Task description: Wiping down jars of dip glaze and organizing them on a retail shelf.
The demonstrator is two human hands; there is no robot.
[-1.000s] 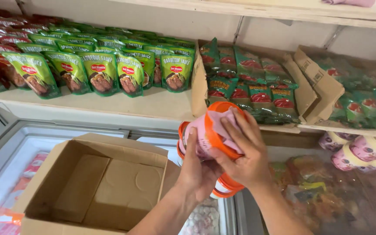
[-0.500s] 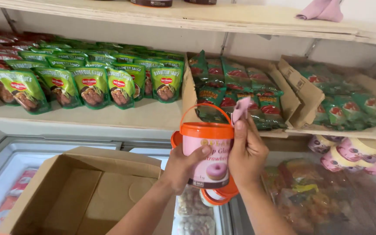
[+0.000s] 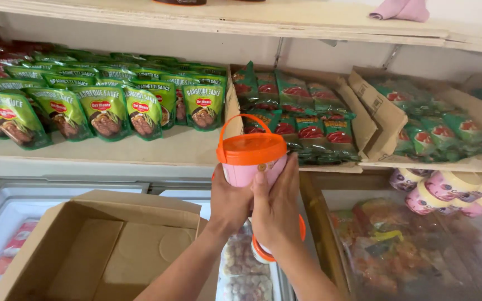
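Note:
A pink tub with an orange lid and orange handle [image 3: 250, 159] stands upright in the middle of the head view, held up in front of the shelf. My left hand [image 3: 229, 202] grips its left side. My right hand [image 3: 277, 207] wraps its front and right side. A second tub with an orange rim [image 3: 263, 252] shows just below my right hand, mostly hidden by it; which hand holds it I cannot tell. An open brown cardboard box [image 3: 104, 245] sits below left, with nothing inside that I can see.
Green sauce pouches [image 3: 107, 108] line the wooden shelf [image 3: 157, 149] at left. Cartons of green and red pouches [image 3: 302, 114] stand at centre and right. More pink tubs [image 3: 453, 192] lie at right. Glass-topped freezers [image 3: 419, 251] hold frozen packs below.
Both hands have turned the pink tub from tilted to upright and raised it slightly. The view has dropped a little toward the box and freezers.

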